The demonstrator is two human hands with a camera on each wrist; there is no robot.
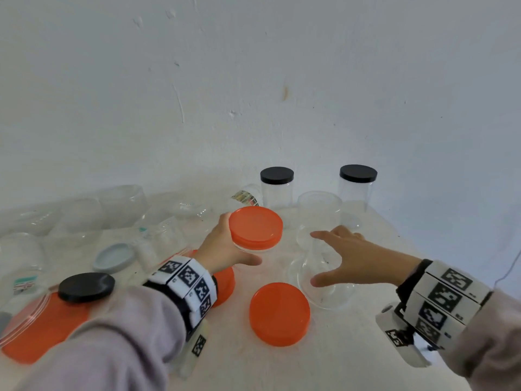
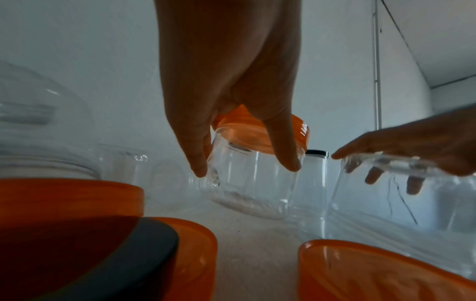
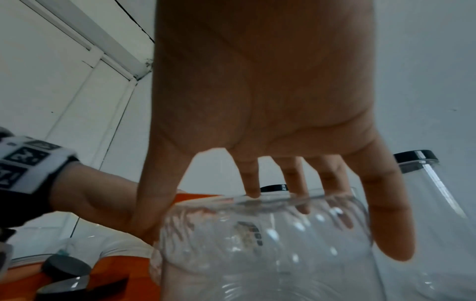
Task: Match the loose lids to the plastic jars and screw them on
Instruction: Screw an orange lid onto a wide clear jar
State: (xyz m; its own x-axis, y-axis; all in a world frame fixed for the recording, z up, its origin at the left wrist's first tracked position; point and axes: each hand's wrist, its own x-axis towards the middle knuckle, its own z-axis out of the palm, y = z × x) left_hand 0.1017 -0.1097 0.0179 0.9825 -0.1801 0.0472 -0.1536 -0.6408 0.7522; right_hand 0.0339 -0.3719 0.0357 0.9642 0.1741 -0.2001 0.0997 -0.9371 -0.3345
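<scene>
Clear, light, slippery jar [image 1: 318, 221] wanted gripping round its wall; right hand [image 1: 355, 258] spread empty, left hand [image 1: 225, 249] clasped the capped jar [image 1: 255, 230].

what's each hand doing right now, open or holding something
Left hand: fingers curled round the clear jar with the orange lid, holding it.
Right hand: open, fingers spread over the uncapped clear jar, not gripping.

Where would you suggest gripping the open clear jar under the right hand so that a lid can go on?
Probably by its wall just below the rim, from the right side. The jar stands upright, mouth open, so a side grip leaves the opening free. The right hand is spread over it now; the loose orange lid lies nearby.
</scene>
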